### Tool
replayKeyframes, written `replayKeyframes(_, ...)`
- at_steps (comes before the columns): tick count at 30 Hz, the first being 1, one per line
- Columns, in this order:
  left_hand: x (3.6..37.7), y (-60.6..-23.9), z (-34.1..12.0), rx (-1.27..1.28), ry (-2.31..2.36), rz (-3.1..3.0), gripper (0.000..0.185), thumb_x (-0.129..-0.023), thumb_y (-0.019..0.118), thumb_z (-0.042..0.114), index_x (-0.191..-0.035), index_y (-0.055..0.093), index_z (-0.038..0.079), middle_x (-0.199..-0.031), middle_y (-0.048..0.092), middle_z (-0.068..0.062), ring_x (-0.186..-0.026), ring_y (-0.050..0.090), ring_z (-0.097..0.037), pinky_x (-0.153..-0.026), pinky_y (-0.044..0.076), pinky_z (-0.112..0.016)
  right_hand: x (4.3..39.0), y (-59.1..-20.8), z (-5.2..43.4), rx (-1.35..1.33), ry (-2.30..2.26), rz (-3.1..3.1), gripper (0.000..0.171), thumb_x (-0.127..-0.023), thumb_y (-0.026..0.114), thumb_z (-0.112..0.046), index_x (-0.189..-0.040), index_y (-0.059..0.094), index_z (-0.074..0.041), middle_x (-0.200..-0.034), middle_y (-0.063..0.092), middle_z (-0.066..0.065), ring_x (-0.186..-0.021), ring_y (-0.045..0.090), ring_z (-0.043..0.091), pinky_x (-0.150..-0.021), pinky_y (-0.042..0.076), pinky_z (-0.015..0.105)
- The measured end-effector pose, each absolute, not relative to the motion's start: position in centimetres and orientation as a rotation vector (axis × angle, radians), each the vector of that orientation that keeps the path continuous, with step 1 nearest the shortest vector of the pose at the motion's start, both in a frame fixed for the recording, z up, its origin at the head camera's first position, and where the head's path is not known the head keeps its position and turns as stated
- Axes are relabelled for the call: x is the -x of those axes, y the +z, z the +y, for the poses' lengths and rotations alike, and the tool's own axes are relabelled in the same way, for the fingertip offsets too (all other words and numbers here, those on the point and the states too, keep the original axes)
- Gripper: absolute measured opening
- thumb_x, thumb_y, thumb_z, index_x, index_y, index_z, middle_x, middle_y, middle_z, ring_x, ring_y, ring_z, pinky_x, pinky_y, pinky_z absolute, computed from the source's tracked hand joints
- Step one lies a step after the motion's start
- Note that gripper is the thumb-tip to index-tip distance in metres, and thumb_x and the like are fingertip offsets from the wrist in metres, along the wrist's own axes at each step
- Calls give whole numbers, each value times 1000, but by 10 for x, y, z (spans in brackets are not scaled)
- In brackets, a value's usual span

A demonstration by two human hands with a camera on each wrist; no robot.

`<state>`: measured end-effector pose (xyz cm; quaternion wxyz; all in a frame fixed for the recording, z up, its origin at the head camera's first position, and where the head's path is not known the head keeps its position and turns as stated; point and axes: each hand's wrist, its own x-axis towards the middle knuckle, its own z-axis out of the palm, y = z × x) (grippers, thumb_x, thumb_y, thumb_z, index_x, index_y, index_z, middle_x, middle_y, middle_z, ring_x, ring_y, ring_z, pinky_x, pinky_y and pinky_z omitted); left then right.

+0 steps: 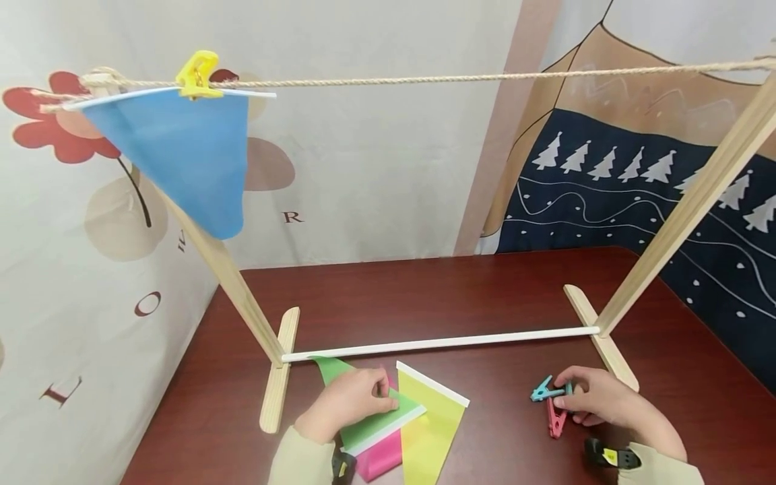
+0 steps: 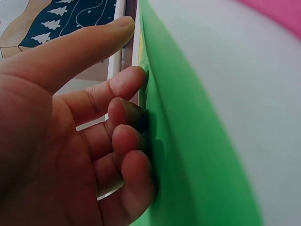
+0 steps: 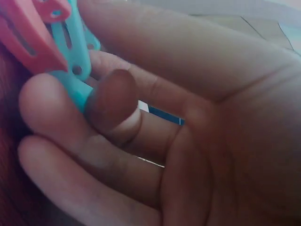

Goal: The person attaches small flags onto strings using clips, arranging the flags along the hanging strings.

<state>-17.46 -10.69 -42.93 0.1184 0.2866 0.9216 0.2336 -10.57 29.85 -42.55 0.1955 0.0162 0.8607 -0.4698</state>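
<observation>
My left hand (image 1: 347, 402) rests with its fingertips on a green pennant (image 1: 382, 426) that has a white top band. The left wrist view shows the thumb apart from the cloth and bent fingertips touching the green fabric (image 2: 188, 132). Partly beneath lies a pink pennant (image 1: 382, 458); a yellow pennant (image 1: 427, 417) is beside them. On the right, my right hand (image 1: 600, 399) pinches a teal clip (image 3: 77, 47) between thumb and forefinger. A red clip (image 1: 556, 419) and another light-blue clip (image 1: 544, 391) lie against it on the table.
A wooden stand with a left post (image 1: 236, 296), right post (image 1: 685, 202) and white bottom bar (image 1: 436, 345) spans the table (image 1: 485, 417). Along its top runs a rope (image 1: 394, 81), where a yellow clip (image 1: 199, 74) holds a blue pennant (image 1: 182, 148). A printed curtain (image 1: 376, 168) hangs behind.
</observation>
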Motion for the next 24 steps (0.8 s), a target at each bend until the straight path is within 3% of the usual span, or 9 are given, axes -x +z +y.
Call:
replayKeyframes(7, 172, -426, -107, -826, 650, 2698, 24, -72, 67, 40, -71, 49, 24, -60, 45, 13, -51, 36, -4, -46, 31, -22, 112, -424, 280, 40, -1147, 2584, 26, -72, 72, -16, -91, 61, -2, -61, 46, 2, -54, 52, 15, -51, 49, 28)
replayKeyframes(12, 166, -423, -107, -807, 551, 2737, 25, -65, 70, 36, -70, 49, 23, -65, 44, 13, -55, 38, -5, -48, 32, -23, 121, -424, 264, -38, -1001, 2669, 16, -71, 69, -5, -85, 61, -6, -61, 46, 3, -56, 54, 14, -51, 48, 26)
replayKeyframes(17, 159, -420, -106, -802, 457, 2755, 32, -60, 72, 40, -70, 47, 23, -69, 41, 11, -59, 39, -6, -50, 33, -24, 135, -423, 252, -109, -964, 2677, 21, -67, 60, 5, -85, 60, -5, -63, 47, 5, -56, 54, 15, -53, 49, 27)
replayKeyframes(24, 151, -417, -100, -817, 355, 2786, 44, -54, 74, 47, -75, 44, 23, -72, 36, 9, -64, 37, -8, -52, 33, -24, 146, -418, 257, -51, -1067, 2580, 20, -72, 61, 4, -91, 59, -1, -65, 46, 7, -58, 51, 17, -56, 50, 31)
